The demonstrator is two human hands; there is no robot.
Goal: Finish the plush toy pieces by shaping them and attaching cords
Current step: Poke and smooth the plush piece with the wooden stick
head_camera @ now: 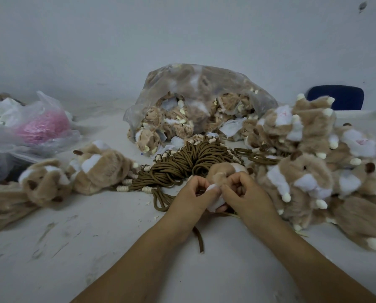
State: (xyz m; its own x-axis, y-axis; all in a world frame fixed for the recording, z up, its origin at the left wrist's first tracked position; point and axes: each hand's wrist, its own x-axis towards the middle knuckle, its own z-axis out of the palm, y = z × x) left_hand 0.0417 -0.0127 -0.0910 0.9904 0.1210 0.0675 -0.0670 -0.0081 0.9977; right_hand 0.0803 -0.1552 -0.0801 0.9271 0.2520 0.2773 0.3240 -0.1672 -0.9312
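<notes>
Pinching the toy (pixel 224 171) at its white edge, your left hand (pixel 193 195) and right hand (pixel 247 193) both grasp it with curled fingers (pixel 199 182), low over the desk (pixel 95 248) and just in front of the cords (pixel 182 165). Uneven pull may distort the shape or open the seam. The loose cord (pixel 199 240) under your left wrist may snag and drag. A heap (pixel 302 178) of toys crowds your right hand; the bag (pixel 204 84) behind the cords blocks forward reach.
</notes>
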